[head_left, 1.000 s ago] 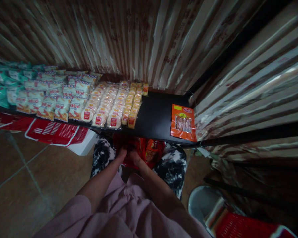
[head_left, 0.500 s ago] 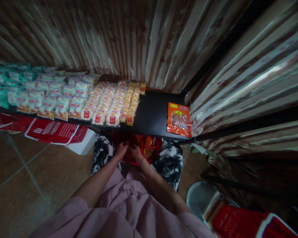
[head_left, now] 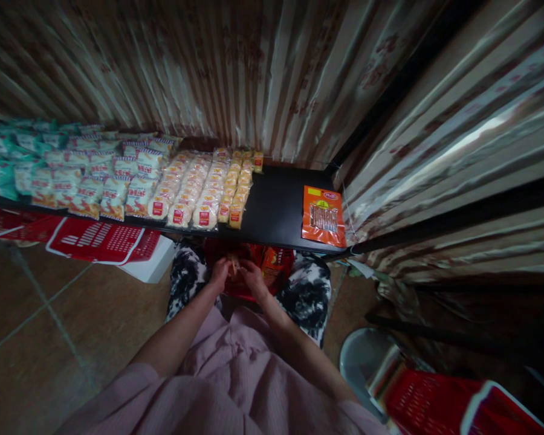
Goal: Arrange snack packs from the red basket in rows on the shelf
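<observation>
My left hand (head_left: 220,273) and my right hand (head_left: 252,277) are close together over a red basket (head_left: 281,277) between my knees. Between their fingertips are some small tan pieces, perhaps little packets (head_left: 234,264); dim light keeps their kind unclear. Both hands are closed at the fingers around these pieces. Orange packages (head_left: 272,260) lie in the basket to the right of my hands. Part of the basket is hidden under the shelf edge.
A black shelf (head_left: 274,208) crosses in front of me, bearing rows of wrapped round crackers (head_left: 204,214), yellow packets (head_left: 236,211), white-blue snack bags (head_left: 113,193), teal bags (head_left: 0,175) and an orange pouch (head_left: 324,216). Red baskets (head_left: 97,238) stand left; a bucket (head_left: 365,359) is at right.
My hands have risen slightly out of the basket, and small tan pieces now show between them. The view has shifted a little.
</observation>
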Demonstrator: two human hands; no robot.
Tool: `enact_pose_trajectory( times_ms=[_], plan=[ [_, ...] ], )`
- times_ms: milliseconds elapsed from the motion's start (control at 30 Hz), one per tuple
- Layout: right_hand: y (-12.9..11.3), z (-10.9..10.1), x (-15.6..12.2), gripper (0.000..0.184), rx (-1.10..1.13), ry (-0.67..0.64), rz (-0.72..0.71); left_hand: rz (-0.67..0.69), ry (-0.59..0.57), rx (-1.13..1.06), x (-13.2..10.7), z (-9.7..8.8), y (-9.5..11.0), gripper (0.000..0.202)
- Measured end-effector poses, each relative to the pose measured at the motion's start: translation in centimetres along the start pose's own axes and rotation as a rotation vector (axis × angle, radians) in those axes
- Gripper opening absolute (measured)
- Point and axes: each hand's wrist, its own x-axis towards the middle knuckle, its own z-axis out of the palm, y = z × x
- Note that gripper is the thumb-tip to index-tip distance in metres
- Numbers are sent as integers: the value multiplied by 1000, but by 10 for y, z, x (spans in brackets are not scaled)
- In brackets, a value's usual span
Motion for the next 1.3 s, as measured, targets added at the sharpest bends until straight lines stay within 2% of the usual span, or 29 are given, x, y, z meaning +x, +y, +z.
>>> enact_pose_trajectory(
  times_ms=[300,433,633,833,1033,1300],
  plan=[
    [-15,-15,-9,36,-24,-17,-64,-42,12,-136,-6,3,5,29],
    [-17,-20,-11,32,34,-19,-65,-50,-15,-263,-8,8,3,34],
    [-23,-24,-15,29,207,-12,-13,-86,-57,-417,-13,10,7,28],
    [-31,-32,-22,33,302,-84,-63,-226,-50,-641,-22,15,20,18],
    [-42,-37,-29,37,293,-94,-90,-311,-44,-680,-23,21,20,12],
    [-43,-39,-33,43,224,-135,-68,-383,-103,-658,-31,15,24,11]
  ],
)
